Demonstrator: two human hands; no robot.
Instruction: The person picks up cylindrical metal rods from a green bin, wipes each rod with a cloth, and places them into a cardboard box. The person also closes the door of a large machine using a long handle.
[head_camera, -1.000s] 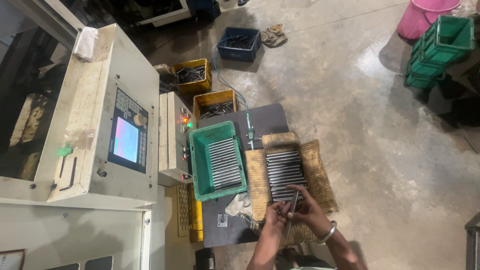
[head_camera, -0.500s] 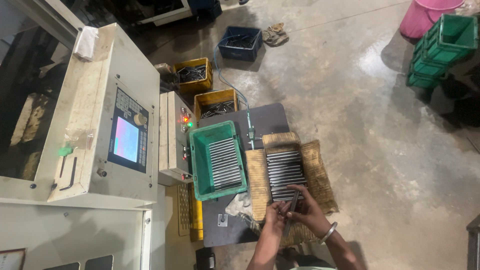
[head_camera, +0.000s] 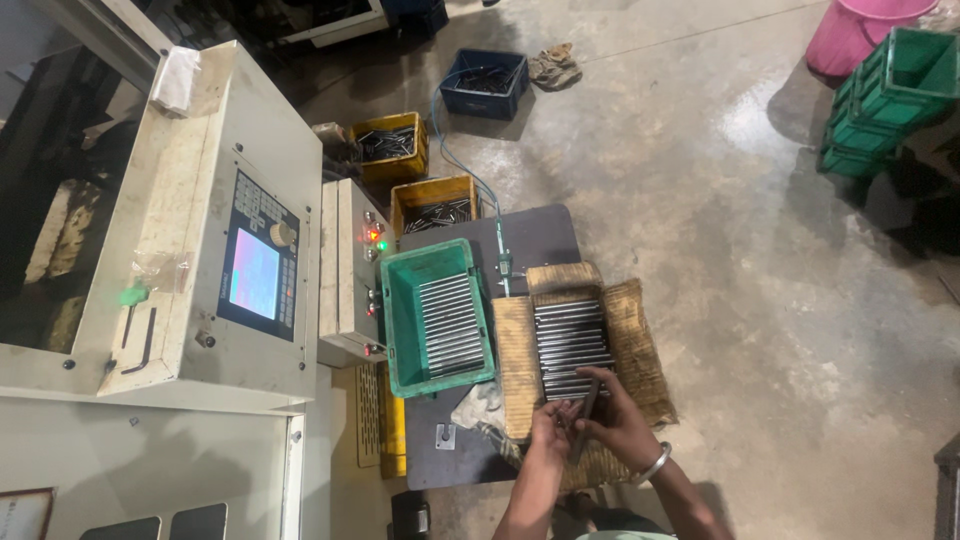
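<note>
Head view: two hands work a metal rod over a burlap-covered bench

Both hands meet at the near edge of the bench. The right hand (head_camera: 618, 420), with a metal bangle (head_camera: 654, 464) on its wrist, is closed around a dark metal rod (head_camera: 587, 412), which stands tilted, nearly upright. The left hand (head_camera: 551, 428) is curled in beside it, fingers touching the rod's lower end; whether it grips a second piece cannot be told.

Just beyond the hands, a row of shiny metal rods (head_camera: 571, 338) lies side by side on a piece of burlap sacking (head_camera: 640, 345) spread over a dark worktop (head_camera: 540, 238). To the left of the sacking sits a green plastic crate (head_camera: 400, 320) holding another layer of rods. Farther away, two yellow bins (head_camera: 432, 190) and a blue bin (head_camera: 486, 100) hold dark metal parts on the concrete floor (head_camera: 720, 220). A cream machine cabinet with a lit control screen (head_camera: 256, 274) fills the left side. Stacked green crates (head_camera: 880, 100) and a pink bucket (head_camera: 850, 35) stand at the far right.
</note>
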